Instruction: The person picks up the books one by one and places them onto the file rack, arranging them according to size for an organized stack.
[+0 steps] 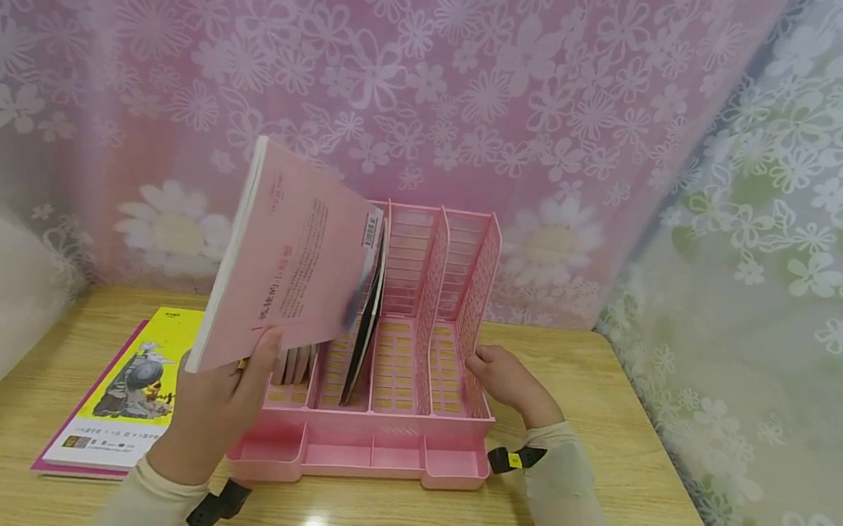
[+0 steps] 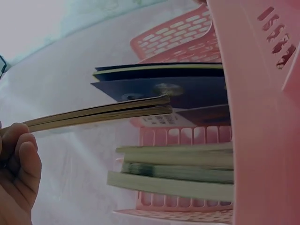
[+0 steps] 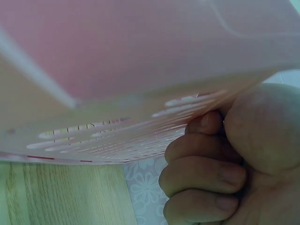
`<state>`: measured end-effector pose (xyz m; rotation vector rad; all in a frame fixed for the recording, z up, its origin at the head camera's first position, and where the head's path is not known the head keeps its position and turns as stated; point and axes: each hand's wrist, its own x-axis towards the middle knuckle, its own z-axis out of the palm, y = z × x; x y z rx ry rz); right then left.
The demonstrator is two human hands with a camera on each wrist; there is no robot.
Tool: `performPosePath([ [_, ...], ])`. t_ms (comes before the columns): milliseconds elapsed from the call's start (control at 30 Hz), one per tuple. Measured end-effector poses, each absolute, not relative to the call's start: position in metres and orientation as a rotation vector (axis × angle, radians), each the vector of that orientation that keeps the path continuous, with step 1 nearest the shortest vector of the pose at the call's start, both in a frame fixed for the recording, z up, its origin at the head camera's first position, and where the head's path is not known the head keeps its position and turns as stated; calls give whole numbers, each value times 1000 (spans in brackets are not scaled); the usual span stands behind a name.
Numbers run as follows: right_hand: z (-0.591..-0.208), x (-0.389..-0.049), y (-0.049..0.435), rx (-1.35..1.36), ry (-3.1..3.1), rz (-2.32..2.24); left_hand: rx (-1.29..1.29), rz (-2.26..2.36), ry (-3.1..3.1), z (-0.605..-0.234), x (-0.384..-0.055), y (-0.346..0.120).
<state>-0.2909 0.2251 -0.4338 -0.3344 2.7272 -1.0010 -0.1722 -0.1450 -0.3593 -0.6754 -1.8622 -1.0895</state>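
My left hand [image 1: 216,416] grips a pink-covered book [image 1: 294,260] by its lower edge, raised and tilted over the left part of a pink desk file rack [image 1: 400,424]. In the left wrist view the held book [image 2: 98,112] appears edge-on, with a dark gap along its pages, between the rack's dark blue books [image 2: 192,86] and several pale books [image 2: 176,185]. My right hand [image 1: 512,384] holds the front edge of the rack's right side wall. Seen from the right wrist, its fingers [image 3: 201,178] are curled against the slotted wall.
On the left of the wooden table [image 1: 641,499] lies a yellow-and-white book [image 1: 128,388] over a magenta one [image 1: 47,456]. Low open trays [image 1: 397,453] run along the rack's front. A flowered pink curtain [image 1: 444,89] hangs close behind, and a pale flowered one [image 1: 788,287] on the right.
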Motion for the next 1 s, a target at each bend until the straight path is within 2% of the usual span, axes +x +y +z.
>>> performPosePath([
  [1000, -433, -291, 226, -348, 2714, -1017, -375, -1052, -2341, -381, -183, -120],
])
